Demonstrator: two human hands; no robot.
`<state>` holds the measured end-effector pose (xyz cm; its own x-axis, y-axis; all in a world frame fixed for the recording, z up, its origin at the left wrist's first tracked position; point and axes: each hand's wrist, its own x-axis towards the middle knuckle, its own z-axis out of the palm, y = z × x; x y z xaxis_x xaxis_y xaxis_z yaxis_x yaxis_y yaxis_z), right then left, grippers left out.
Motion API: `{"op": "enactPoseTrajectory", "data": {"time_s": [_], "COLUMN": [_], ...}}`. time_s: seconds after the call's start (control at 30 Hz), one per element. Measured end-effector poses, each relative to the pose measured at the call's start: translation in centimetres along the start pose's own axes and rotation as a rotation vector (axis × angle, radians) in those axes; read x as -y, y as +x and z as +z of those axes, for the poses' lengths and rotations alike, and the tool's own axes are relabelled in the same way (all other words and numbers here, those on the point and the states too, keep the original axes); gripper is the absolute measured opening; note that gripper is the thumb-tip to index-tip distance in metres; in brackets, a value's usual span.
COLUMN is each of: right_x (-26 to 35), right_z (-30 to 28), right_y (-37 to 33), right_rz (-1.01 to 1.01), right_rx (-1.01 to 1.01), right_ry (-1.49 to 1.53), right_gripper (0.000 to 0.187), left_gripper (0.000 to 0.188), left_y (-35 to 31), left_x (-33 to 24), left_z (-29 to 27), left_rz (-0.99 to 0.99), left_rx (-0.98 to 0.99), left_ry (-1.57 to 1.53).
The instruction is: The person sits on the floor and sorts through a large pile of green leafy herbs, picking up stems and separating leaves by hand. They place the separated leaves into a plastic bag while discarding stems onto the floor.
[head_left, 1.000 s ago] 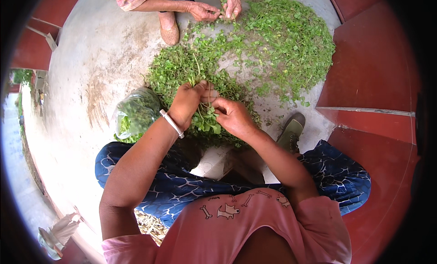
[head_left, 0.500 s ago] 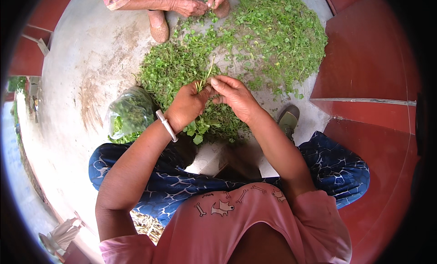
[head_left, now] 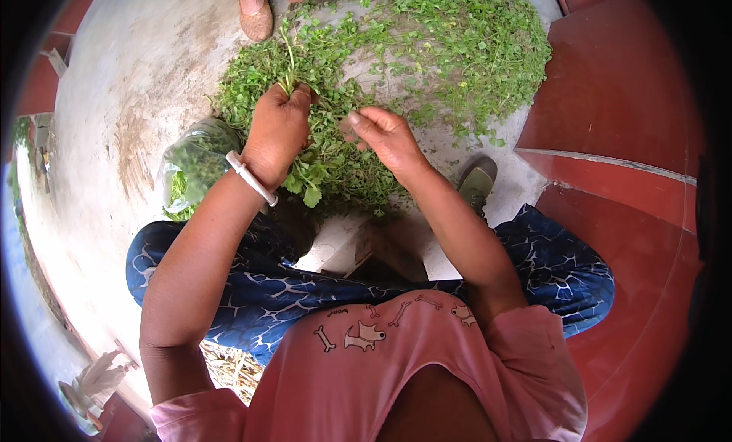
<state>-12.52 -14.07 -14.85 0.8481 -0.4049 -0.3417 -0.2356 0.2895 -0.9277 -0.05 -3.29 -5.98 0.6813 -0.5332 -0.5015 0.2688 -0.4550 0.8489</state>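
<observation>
My left hand [head_left: 280, 123] is closed firmly round a bunch of greens [head_left: 287, 82]. Its long axis runs away from me: the bare stems [head_left: 290, 57] poke out past my thumb at the far side, and the leaves [head_left: 309, 186] hang on the near side, by my wrist. My right hand [head_left: 390, 142] is apart from the bunch, off to its right, thumb and fingers drawn close together; I can't tell whether they pinch anything. It's the nearer one to the right part of the heap [head_left: 364, 184] below, while my left is nearer the plastic bag [head_left: 206, 154].
</observation>
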Motion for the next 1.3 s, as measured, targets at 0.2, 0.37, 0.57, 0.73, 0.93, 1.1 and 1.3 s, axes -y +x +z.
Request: {"op": "enactPoseTrajectory", "data": {"time_s": [0.2,0.37,0.57,0.73,0.93,1.1,1.3], "right_x": [-9.2,-16.3,-13.3,-13.5,-14.1,-7.4,-3.3], "right_z": [-5.2,-10.8,-8.5,-7.8,-9.6,-9.6,-9.0], "right_y": [-0.1,1.1,3.0,4.0,4.6,2.7,1.2], "right_rz": [0.187,0.218,0.330,0.254,0.237,0.266,0.323], "right_rx": [-0.303,-0.593,-0.578,-0.660,-0.493,-0.287,-0.037], "right_ry": [-0.790,-0.623,-1.032,-1.164,-0.751,0.065,0.116], "right_gripper": [0.029,0.032,0.031,0.027,0.019,0.006,0.004], "left_gripper": [0.020,0.021,0.022,0.021,0.021,0.014,0.015], "left_y": [-1.2,-2.2,-2.4,-2.1,-1.5,-1.5,-1.0], "left_x": [-1.3,-1.6,-1.4,-0.4,1.0,1.3,0.9], "left_z": [-0.1,0.1,0.0,-0.1,0.1,0.0,0.6], "left_rz": [0.021,0.021,0.042,0.128,0.168,0.177,0.188], "left_rx": [0.121,0.212,0.206,0.205,0.199,0.152,0.210], "left_ry": [-0.116,-0.097,0.012,0.096,0.103,0.143,0.403]}}
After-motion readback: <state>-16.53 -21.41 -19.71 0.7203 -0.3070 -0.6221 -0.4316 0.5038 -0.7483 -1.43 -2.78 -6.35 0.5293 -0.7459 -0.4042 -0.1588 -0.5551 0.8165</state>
